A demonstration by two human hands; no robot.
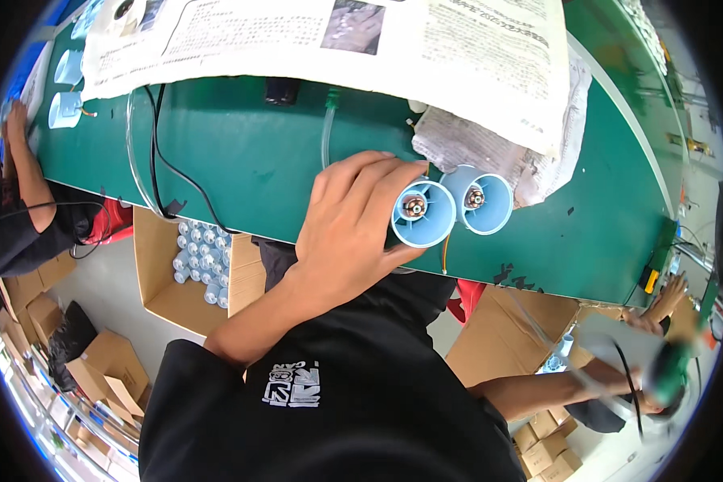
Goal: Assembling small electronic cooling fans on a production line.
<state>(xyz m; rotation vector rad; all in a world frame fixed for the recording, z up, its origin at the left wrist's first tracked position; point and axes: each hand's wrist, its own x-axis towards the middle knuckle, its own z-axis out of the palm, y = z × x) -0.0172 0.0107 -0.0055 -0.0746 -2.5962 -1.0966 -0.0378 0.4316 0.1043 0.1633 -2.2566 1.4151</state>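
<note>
My left hand is wrapped around a light blue plastic cylinder at the bench edge. Inside its open end sits a round copper-wound motor core. A second blue cylinder of the same kind stands against it on the right, with a thin orange wire hanging below. Far to the right my right arm stretches out. My right hand is smeared near a blurred green and black object; whether it grips that object is not clear.
Printed sheets cover the back of the green bench. More blue cylinders stand at the far left. Cables and a clear tube cross the bench. Below, a cardboard box holds several cylinders. Co-workers' arms show at both sides.
</note>
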